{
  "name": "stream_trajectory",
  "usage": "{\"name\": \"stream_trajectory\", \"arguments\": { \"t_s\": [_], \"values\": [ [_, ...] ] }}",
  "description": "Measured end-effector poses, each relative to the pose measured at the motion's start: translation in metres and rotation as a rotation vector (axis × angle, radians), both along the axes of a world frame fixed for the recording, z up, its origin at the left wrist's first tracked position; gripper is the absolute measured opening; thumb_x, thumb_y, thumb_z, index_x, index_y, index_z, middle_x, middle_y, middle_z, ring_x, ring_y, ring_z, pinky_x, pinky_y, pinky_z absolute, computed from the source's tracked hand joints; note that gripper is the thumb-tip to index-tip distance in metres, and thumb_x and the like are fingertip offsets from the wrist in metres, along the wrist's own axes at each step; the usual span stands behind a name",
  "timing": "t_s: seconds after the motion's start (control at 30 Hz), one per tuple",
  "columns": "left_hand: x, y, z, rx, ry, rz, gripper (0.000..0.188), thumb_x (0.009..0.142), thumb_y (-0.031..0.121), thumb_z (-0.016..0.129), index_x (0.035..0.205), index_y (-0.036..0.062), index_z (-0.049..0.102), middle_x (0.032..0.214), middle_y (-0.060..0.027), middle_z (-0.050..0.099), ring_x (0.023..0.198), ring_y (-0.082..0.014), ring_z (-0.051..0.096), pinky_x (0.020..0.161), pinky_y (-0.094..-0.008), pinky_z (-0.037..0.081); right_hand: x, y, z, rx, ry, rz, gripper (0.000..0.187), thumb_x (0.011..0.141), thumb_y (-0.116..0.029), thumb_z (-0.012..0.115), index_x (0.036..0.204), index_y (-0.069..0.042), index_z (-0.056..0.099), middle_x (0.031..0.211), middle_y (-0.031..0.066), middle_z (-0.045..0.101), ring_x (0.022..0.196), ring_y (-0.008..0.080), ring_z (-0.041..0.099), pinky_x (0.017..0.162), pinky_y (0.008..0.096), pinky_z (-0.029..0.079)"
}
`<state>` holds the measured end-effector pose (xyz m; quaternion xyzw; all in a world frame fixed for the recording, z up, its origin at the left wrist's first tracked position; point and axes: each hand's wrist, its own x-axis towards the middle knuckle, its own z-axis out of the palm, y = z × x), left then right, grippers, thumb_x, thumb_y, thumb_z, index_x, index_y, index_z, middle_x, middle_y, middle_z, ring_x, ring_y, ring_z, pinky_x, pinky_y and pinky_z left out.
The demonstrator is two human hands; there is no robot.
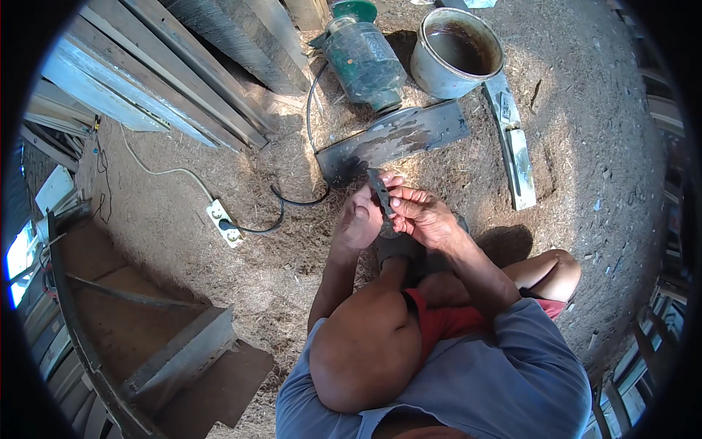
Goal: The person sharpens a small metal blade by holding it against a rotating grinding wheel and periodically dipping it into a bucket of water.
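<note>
Blue shirt [475,373] cloth lies closest, at the lower edge, with a bare knee [362,358] against it. Beyond them, between the two hands and above the feet, is a strip [381,192]: dark grey, flat and narrow, with an uneven, notched-looking edge toward the right. It slants slightly, its far end tipped left.

The left hand [358,219] is curled round its left side, fingertips showing past the far edge; how the rest of those fingers sit behind it, I cannot tell. The right hand [426,217] pinches the right edge between thumb and bent forefinger, the other fingers folded in close beneath.

Just past the hands, a board [424,132] with dark wet patches lies slanted on the ground. Behind it are a worn green motor [365,62] and a stained bucket [437,72]. Well to the left, a white socket block [217,212] holds a black plug [227,225]
</note>
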<state>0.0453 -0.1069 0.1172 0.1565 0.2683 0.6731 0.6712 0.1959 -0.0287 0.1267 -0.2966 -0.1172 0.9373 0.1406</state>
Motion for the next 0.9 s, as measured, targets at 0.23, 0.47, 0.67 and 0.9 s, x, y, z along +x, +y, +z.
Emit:
{"name": "stream_trajectory", "arguments": {
  "t_s": [0.23,0.47,0.67,0.9],
  "values": [
    [0.005,-0.004,-0.016,0.024,-0.071,0.009,0.064,0.082,0.041,0.076,0.125,-0.0037,0.057,0.115,-0.0126,0.066,0.076,-0.0181,0.066,0.062,-0.0291,0.054,-0.004,-0.008,-0.003,0.069,-0.022,0.004,0.018,0.092,-0.01,0.066,0.108,-0.002,0.065,0.086,0.0045,0.068,0.064,0.0095,0.064,0.062,0.0211,0.057],
    [0.002,-0.013,-0.033,0.031,-0.1,0.007,0.05,0.086,0.034,0.073,0.118,-0.0018,0.062,0.128,-0.0156,0.061,0.096,-0.0212,0.068,0.068,-0.0315,0.059,-0.006,-0.013,-0.004,0.04,-0.037,0.006,0.029,0.091,-0.011,0.069,0.118,-0.004,0.063,0.086,0.0007,0.066,0.065,0.0069,0.063,0.061,0.02,0.057],
    [0.001,-0.012,-0.033,0.027,-0.097,-0.009,0.05,0.086,0.036,0.073,0.117,-0.0014,0.063,0.127,-0.0153,0.062,0.099,-0.0224,0.067,0.07,-0.0323,0.059,-0.004,-0.011,-0.003,0.04,-0.043,0.022,0.035,0.091,-0.011,0.069,0.124,-0.003,0.061,0.086,0.0,0.066,0.065,0.0061,0.061,0.061,0.0205,0.056],
    [-0.001,-0.013,-0.038,0.053,-0.128,-0.015,0.051,0.091,0.043,0.064,0.119,0.0001,0.062,0.126,-0.0141,0.062,0.104,-0.0241,0.065,0.08,-0.0364,0.056,-0.003,-0.013,-0.003,0.131,-0.082,0.047,0.033,0.091,-0.013,0.07,0.122,-0.003,0.062,0.085,0.0007,0.066,0.066,0.0054,0.06,0.06,0.0195,0.053]
  ]
}}
